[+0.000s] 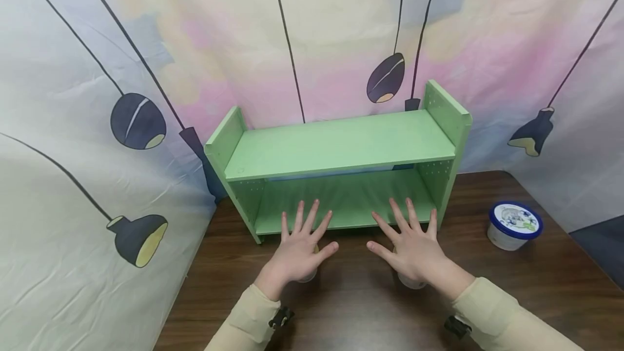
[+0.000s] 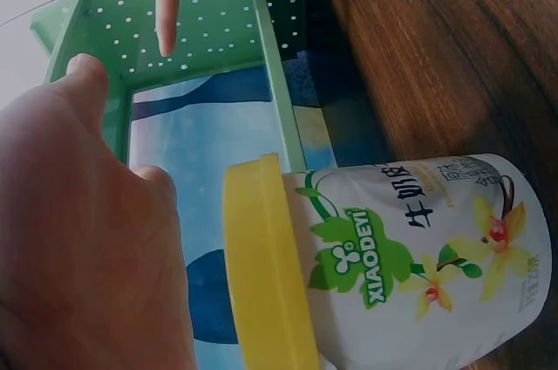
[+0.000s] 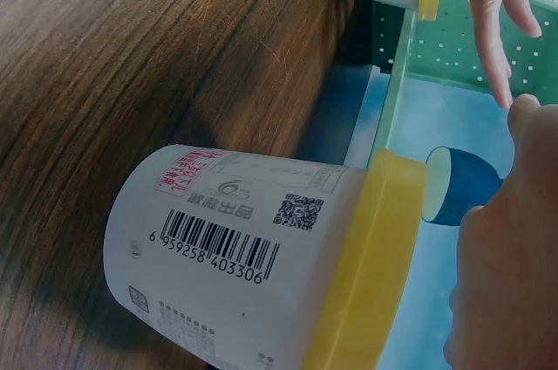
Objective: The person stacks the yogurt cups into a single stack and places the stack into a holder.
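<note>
My left hand [image 1: 294, 256] is held palm down with fingers spread, over a white tub [image 2: 418, 256] with a yellow lid [image 2: 266, 274]. In the left wrist view that tub shows a green leaf label and yellow flowers. My right hand [image 1: 416, 256] is spread the same way above a second white tub [image 3: 235, 248], also yellow-lidded, whose barcode side faces the right wrist camera. Both tubs are mostly hidden under the hands in the head view. Neither hand has its fingers curled round anything. Just beyond the fingertips stands a green two-tier shelf [image 1: 336, 145].
A white tub with a blue lid [image 1: 515, 223] stands on the right side of the brown wooden table [image 1: 361, 307]. Behind the shelf hangs a cloth [image 1: 331, 42] printed with dark lamps. The shelf has raised side panels with small holes.
</note>
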Motion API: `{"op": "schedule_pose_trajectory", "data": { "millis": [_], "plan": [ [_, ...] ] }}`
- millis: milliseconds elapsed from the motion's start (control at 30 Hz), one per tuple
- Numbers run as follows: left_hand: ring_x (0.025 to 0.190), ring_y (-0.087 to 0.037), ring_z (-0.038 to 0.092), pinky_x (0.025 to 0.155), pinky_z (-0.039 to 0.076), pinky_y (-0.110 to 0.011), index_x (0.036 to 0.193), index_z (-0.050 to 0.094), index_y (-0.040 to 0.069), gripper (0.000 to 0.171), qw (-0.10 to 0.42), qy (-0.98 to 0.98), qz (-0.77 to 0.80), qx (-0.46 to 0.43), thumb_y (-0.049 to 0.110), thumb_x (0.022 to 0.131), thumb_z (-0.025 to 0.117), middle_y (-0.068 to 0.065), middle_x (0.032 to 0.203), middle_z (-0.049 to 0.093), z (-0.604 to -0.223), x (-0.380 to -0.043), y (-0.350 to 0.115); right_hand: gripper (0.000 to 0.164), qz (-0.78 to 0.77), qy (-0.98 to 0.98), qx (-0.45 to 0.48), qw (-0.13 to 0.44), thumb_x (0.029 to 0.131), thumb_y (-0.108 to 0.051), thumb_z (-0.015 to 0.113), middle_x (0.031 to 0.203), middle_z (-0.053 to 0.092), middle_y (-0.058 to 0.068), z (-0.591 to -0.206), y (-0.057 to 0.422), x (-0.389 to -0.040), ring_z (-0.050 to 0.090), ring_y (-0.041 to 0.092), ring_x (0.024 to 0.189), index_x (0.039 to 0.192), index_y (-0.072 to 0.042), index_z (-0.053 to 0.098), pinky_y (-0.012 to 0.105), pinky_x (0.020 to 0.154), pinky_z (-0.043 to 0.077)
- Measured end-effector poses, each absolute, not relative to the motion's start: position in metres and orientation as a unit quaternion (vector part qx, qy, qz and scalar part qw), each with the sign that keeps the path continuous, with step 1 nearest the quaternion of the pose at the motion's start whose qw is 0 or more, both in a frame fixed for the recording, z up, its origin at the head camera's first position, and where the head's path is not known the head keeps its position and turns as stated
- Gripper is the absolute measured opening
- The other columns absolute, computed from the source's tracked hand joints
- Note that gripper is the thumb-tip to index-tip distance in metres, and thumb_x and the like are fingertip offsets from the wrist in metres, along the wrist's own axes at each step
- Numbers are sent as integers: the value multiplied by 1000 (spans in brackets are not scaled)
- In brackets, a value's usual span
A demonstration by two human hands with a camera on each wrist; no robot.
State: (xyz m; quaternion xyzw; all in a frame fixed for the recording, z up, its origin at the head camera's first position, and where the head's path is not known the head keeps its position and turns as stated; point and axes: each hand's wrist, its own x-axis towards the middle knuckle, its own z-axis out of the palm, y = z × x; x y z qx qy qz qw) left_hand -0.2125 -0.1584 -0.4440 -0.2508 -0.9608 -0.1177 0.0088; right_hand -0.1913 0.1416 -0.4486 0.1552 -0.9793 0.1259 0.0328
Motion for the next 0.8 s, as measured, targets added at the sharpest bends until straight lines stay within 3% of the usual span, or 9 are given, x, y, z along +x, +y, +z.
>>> {"op": "schedule_pose_trajectory", "data": {
  "millis": [300, 533, 633, 800],
  "plan": [
    [162, -40, -16, 121, -10, -76, 173, 17, 28, 79, 20, -957, -122, -261, 69, 109, 37, -8, 180, -5, -451, -214, -163, 83, 128, -978, 158, 44, 102, -81, 37, 178, 11, 16, -450, 143, -191, 0, 49, 161, 169, -33, 35, 86, 113, -12],
    [162, -37, -18, 122, -5, -76, 172, 9, 34, 73, 37, -945, -169, -276, 58, 112, 43, 2, 178, -17, -459, -216, -175, 75, 167, -969, 171, 69, 105, -75, 40, 178, 13, 17, -450, 148, -191, 2, 51, 161, 169, -36, 35, 87, 113, -2],
    [163, -35, -16, 123, -2, -76, 173, 12, 32, 70, 41, -928, -233, -288, 48, 114, 47, 1, 179, -12, -463, -219, -183, 72, 199, -960, 185, 65, 107, -70, 44, 178, 12, 18, -448, 155, -191, 1, 51, 161, 170, -38, 31, 86, 114, 2],
    [163, -40, 5, 121, 13, -78, 171, 27, 21, 63, 49, -873, -386, -293, 30, 114, 52, -8, 179, 8, -468, -222, -201, 74, 270, -937, 217, 49, 106, -62, 57, 177, 14, 18, -441, 174, -192, 3, 52, 160, 170, -38, 28, 84, 116, 10]
  ]
}}
